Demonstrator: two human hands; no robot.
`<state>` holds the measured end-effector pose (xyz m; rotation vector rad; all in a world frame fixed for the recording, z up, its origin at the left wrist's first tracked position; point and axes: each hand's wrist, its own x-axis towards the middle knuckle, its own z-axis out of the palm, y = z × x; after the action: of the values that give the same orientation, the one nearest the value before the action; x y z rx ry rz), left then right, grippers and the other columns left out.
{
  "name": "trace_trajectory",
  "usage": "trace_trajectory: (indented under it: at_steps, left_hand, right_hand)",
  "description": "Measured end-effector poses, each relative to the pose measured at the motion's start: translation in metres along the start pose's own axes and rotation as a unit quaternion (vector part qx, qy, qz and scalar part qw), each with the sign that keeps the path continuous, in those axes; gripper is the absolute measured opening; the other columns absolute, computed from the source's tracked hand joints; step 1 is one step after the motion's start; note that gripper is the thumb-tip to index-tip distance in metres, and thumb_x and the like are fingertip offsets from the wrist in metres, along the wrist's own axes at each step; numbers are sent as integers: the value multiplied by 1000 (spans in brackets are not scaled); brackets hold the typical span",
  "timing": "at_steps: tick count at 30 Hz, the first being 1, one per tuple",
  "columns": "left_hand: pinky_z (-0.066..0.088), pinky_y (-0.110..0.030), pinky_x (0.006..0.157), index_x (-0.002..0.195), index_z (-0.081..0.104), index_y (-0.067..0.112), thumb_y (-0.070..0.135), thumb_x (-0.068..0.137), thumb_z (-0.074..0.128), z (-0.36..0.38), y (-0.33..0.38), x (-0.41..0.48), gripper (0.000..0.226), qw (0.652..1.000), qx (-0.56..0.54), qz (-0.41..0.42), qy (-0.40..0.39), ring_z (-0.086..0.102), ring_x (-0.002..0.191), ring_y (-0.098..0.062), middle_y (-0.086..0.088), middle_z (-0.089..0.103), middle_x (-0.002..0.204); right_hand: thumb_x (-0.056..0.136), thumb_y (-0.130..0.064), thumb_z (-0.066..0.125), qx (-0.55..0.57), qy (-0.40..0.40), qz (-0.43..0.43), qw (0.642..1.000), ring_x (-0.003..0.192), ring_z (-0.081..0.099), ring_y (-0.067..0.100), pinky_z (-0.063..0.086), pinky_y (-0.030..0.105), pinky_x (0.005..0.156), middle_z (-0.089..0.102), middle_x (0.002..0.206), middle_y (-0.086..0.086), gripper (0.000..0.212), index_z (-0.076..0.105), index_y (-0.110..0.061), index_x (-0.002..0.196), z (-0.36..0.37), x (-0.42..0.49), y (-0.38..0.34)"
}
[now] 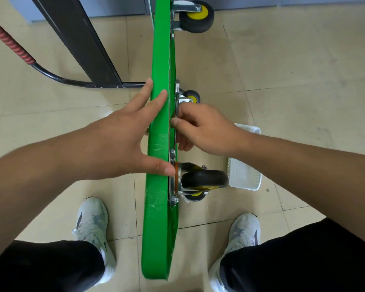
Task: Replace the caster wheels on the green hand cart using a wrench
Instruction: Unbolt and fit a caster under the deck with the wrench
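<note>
The tiled floor (303,81) carries everything here. The green hand cart (159,144) stands tipped on its long edge between the person's shoes, probably so that its underside faces sideways and the wheels can be reached without crouching beneath. Its black handle (51,74) lies flat on the floor to the left of the deck. The left hand (122,144) is spread wide over the deck's upper edge, with its fingers (154,102) straight and the thumb touching the edge near the closest wheel; it grips nothing and appears only to steady the deck. The right hand (204,129) works at the deck's underside, its fingers (177,123) curled with thumb and forefinger pinched on what I take to be a fastener, though they hide it; no wrench is plainly visible. A white plastic basket (244,175) sits on the floor to the right of the deck, likely for loose parts. The nearest caster wheel (204,179) is on the underside, below the right hand, and its mounting bolts (173,200) show at the plate.
</note>
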<state>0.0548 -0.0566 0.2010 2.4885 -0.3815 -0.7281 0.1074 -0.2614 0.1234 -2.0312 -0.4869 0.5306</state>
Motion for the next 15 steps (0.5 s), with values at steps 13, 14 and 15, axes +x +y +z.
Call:
trace_trajectory:
  at_steps: [13,14,15]
  left_hand:
    - [40,-20,103,155,-13,45,79,43,68,0,4,0,142,1000,-5,-9,-3,42,132,-4,32,-33,154]
    - [40,-20,103,154,-14,46,79,43,68,-1,3,0,142,1000,-5,-9,-4,42,132,-5,32,-33,154]
    - [41,-20,102,154,-14,46,80,44,68,-1,3,0,142,1000,-5,-8,-4,42,132,-5,33,-33,153]
  right_hand:
    - [108,-24,50,75,77,30,994,68,75,28,64,45,67,72,82,18,28,58,2,101,-7,12,0]
    - [109,-25,49,98,83,46,991,68,75,29,64,43,66,72,81,18,27,57,0,99,-10,16,1]
    - [109,-25,49,119,89,62,987,67,74,30,63,40,63,72,79,16,26,57,-4,96,-12,19,3]
